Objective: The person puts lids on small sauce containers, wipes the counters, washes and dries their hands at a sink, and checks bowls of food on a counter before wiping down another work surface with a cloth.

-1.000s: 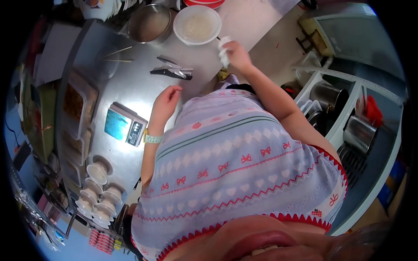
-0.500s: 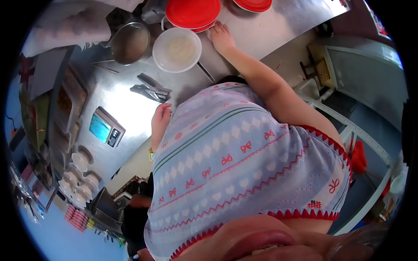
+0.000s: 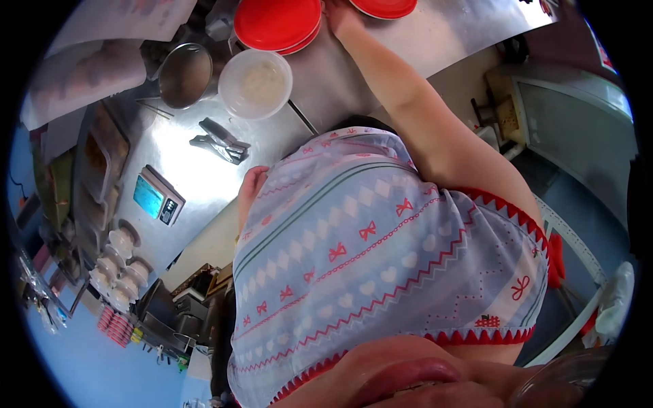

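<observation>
My right hand (image 3: pixel 345 22) reaches to the top edge of the view, beside a stack of red round plates (image 3: pixel 277 24). Its fingers are bent and partly cut off, so whatever they grip is hidden. Another red plate (image 3: pixel 386 5) lies just right of that hand. My left hand (image 3: pixel 253 181) rests low beside the apron (image 3: pixel 326 224), fingers loosely curled and a little apart, nothing visible in them. Closest to it on the steel table (image 3: pixel 187 163) are dark-handled tongs or similar utensils (image 3: pixel 221 141).
A white tub (image 3: pixel 255 85) with pale contents stands before the red plates, with a metal pot (image 3: pixel 185 76) to its left. Farther left are a digital scale (image 3: pixel 158 196), trays (image 3: pixel 102 163) and several white cups (image 3: pixel 121 275). The table's near edge runs by my body.
My right hand has moved forward along the right side of the red stack, toward the top edge. My left hand stays beside the apron. The whole view has shifted slightly.
</observation>
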`<state>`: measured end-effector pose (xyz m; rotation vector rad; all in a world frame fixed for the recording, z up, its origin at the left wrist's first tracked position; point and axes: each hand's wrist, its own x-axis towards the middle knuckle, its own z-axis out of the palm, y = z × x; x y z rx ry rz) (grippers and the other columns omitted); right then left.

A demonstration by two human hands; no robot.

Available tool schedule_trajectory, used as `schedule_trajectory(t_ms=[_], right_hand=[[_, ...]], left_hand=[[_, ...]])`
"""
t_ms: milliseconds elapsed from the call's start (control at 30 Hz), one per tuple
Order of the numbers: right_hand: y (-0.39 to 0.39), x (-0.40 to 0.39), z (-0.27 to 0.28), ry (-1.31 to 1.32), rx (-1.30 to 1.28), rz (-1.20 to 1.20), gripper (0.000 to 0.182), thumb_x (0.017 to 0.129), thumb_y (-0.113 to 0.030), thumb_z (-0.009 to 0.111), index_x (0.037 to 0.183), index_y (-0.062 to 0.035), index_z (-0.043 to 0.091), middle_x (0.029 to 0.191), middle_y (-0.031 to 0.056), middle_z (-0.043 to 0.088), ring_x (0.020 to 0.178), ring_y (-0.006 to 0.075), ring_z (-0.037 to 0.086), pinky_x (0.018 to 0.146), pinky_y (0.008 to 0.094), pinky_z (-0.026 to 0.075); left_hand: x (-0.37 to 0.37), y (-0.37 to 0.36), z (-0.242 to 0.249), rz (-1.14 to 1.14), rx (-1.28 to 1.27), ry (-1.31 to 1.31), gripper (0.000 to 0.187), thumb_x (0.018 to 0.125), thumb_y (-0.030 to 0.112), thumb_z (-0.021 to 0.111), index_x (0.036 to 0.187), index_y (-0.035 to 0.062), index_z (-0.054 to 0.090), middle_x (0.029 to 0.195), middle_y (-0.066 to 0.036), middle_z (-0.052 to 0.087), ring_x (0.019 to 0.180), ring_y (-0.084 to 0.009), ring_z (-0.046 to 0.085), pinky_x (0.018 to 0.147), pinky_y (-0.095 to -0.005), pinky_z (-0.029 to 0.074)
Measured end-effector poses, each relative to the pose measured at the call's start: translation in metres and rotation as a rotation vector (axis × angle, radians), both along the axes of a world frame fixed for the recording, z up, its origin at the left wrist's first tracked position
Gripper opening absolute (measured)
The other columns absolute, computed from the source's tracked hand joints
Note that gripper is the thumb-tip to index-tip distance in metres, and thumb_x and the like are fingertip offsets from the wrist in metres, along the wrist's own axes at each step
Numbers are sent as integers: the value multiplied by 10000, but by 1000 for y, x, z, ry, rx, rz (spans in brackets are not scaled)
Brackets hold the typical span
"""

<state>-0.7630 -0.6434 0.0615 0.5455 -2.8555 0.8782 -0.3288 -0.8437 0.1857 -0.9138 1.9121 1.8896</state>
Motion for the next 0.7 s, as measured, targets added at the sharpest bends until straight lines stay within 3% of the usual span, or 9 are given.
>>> schedule_trajectory(t_ms=[133,233,367,433,500,533,600,667,700], right_hand=[[46,45,-13,-10,261,95,473,917,-192,448,1366,-42,436,1446,186,398,1371,336,329,1120,410,292],[77,104,-18,53,446,159,502,924,-226,447,1391,-46,408,1478,161,366,1377,320,329,1128,416,277],[101,141,13,11,315,223,501,919,-206,443,1397,-63,401,1466,119,393,1373,293,340,1118,445,281],[124,118,8,-151,447,304,517,936,-244,441,1416,-61,380,1499,134,346,1395,305,304,1136,441,255],[149,89,-13,-141,518,58,527,944,-257,428,1430,-63,364,1525,142,302,1410,318,275,1144,444,237],[155,82,-11,-139,514,61,527,944,-257,428,1430,-63,364,1525,142,302,1410,318,275,1144,444,237],[162,74,-3,-67,369,-256,530,932,-244,428,1432,-78,367,1524,147,302,1414,323,268,1145,451,227],[144,76,-9,-55,390,-333,542,921,-236,433,1439,-94,362,1526,140,302,1415,320,269,1144,458,227],[132,77,-12,-39,414,-412,555,910,-229,439,1445,-110,357,1528,133,301,1416,317,269,1144,465,227]], left_hand=[[-3,3,-18,68,112,38,174,1003,154,470,1100,52,573,855,21,571,752,-64,495,688,-213,420],[-5,-1,-26,-7,92,94,170,1000,136,465,1087,53,585,854,15,575,749,-64,489,682,-210,414],[-20,0,-21,-31,4,19,170,996,124,465,1080,52,594,839,12,573,740,-60,485,677,-200,405],[-30,0,-7,-130,17,-6,190,1018,146,439,1086,25,569,945,-8,588,854,-62,535,792,-202,436],[-29,-6,-9,-145,-21,-12,187,1015,146,446,1081,25,572,942,-8,587,855,-62,536,791,-202,435],[-31,-8,-10,-154,-56,-13,183,1012,146,452,1076,25,574,938,-9,586,856,-63,537,790,-201,435],[-32,-4,-4,-143,-46,-16,177,1009,141,455,1081,28,571,939,-9,587,856,-64,538,790,-200,434],[-27,-2,-5,-130,-32,-22,172,1007,136,458,1087,32,569,940,-9,588,857,-65,540,790,-200,434],[-23,-1,-13,-93,-21,-11,170,993,125,467,1078,41,587,863,3,578,782,-61,513,721,-201,422]])
